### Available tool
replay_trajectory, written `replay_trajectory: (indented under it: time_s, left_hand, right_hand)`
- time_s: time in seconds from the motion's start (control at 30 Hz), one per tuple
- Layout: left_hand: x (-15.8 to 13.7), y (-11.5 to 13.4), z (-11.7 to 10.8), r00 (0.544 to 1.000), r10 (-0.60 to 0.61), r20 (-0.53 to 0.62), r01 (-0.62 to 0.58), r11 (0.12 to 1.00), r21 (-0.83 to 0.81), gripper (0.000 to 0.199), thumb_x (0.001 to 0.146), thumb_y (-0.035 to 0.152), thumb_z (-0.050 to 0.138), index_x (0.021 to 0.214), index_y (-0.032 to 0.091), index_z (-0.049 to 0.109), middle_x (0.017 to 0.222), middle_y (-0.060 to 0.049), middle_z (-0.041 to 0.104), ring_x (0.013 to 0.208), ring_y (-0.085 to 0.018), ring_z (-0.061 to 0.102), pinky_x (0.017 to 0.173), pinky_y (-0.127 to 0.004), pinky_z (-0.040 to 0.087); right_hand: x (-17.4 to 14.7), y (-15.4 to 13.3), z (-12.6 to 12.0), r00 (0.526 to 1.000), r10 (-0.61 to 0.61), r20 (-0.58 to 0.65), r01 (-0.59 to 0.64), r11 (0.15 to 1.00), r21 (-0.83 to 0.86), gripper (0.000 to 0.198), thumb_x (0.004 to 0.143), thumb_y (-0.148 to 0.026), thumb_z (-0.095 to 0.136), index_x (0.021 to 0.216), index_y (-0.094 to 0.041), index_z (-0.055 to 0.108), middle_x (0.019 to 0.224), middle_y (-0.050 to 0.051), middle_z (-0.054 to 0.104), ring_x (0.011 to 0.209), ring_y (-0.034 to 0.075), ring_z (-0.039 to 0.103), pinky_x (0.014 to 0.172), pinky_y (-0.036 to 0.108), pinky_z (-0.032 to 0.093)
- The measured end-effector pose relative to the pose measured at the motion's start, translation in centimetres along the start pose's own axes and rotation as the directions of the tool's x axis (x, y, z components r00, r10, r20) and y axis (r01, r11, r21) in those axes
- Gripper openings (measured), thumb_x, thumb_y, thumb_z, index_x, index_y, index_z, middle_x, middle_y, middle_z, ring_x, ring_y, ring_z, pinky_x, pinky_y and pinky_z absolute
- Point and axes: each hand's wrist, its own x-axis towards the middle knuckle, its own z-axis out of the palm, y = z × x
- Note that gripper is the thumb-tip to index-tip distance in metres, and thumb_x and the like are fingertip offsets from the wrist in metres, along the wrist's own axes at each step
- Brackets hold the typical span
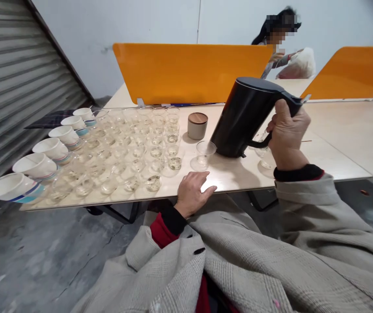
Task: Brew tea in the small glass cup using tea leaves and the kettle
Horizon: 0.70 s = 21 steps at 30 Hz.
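A matte black kettle sits right of centre in the frame, tilted to the left, with its lid closed and its base edge low over the bench. Its curved handle points to the right. Just left of its lower edge stands a small clear glass, upright on the bench, near the middle of the frame. Whether the kettle touches the bench cannot be told.

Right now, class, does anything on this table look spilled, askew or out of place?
Nothing looks spilled or broken. The black kettle is tilted in the right hand, spout over one glass cup standing apart from the neat grid of glass cups. The left hand rests on the table edge.
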Motion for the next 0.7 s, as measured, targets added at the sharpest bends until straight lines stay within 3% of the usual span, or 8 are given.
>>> replay_trajectory:
  time_s: [0.07, 0.17, 0.3, 0.5, 0.7]
  left_hand:
    - [0.0, 0.0, 0.0, 1.0, -0.003, 0.003, 0.003, 1.0, 0.0, 0.046, 0.095, 0.047, 0.076, 0.131, 0.019, 0.07, 0.124, -0.011, 0.08, 0.116, -0.031, 0.071, 0.099, -0.048, 0.057]
    - [0.0, 0.0, -0.1, 1.0, -0.015, 0.009, 0.015, 1.0, -0.007, 0.045, 0.095, 0.046, 0.076, 0.131, 0.02, 0.07, 0.125, -0.011, 0.079, 0.117, -0.031, 0.07, 0.101, -0.048, 0.056]
    - [0.0, 0.0, -0.2, 0.999, -0.038, 0.013, 0.038, 0.999, -0.026, 0.046, 0.095, 0.047, 0.076, 0.132, 0.021, 0.07, 0.126, -0.011, 0.079, 0.119, -0.031, 0.07, 0.103, -0.047, 0.056]
    - [0.1, 0.0, -0.2, 0.998, -0.055, -0.015, 0.052, 0.991, -0.121, 0.048, 0.097, 0.051, 0.073, 0.134, 0.021, 0.069, 0.132, -0.012, 0.076, 0.126, -0.03, 0.069, 0.111, -0.048, 0.054]
    - [1.3, -0.9, 0.4, 0.974, -0.169, -0.151, 0.131, 0.964, -0.233, 0.069, 0.101, 0.059, 0.063, 0.153, 0.015, 0.054, 0.167, -0.023, 0.049, 0.154, -0.034, 0.049, 0.116, -0.051, 0.054]
  right_hand:
    - [-1.3, -2.2, -1.0, 0.997, -0.04, -0.059, 0.039, 0.999, -0.008, 0.046, 0.084, -0.051, 0.085, 0.074, -0.026, 0.048, 0.051, -0.011, 0.036, 0.041, 0.007, 0.031, 0.037, 0.028, 0.023]
    - [-3.3, -5.9, -2.7, 0.997, -0.079, -0.025, 0.079, 0.997, 0.007, 0.043, 0.076, -0.049, 0.088, 0.073, -0.023, 0.054, 0.054, -0.009, 0.042, 0.042, 0.007, 0.035, 0.037, 0.027, 0.026]
    - [-5.4, -9.7, -4.8, 0.993, -0.113, 0.029, 0.113, 0.994, 0.003, 0.03, 0.076, -0.035, 0.085, 0.071, -0.02, 0.059, 0.055, -0.007, 0.044, 0.043, 0.007, 0.038, 0.037, 0.026, 0.028]
    - [-7.2, -12.7, -6.7, 0.982, -0.154, 0.106, 0.166, 0.98, -0.109, 0.023, 0.08, -0.024, 0.079, 0.069, -0.02, 0.059, 0.055, -0.005, 0.044, 0.044, 0.008, 0.039, 0.037, 0.027, 0.026]
    - [-8.1, -15.0, -7.2, 0.97, -0.166, 0.18, 0.227, 0.885, -0.406, 0.031, 0.089, -0.028, 0.076, 0.065, -0.02, 0.059, 0.057, -0.002, 0.051, 0.047, 0.009, 0.043, 0.04, 0.026, 0.027]
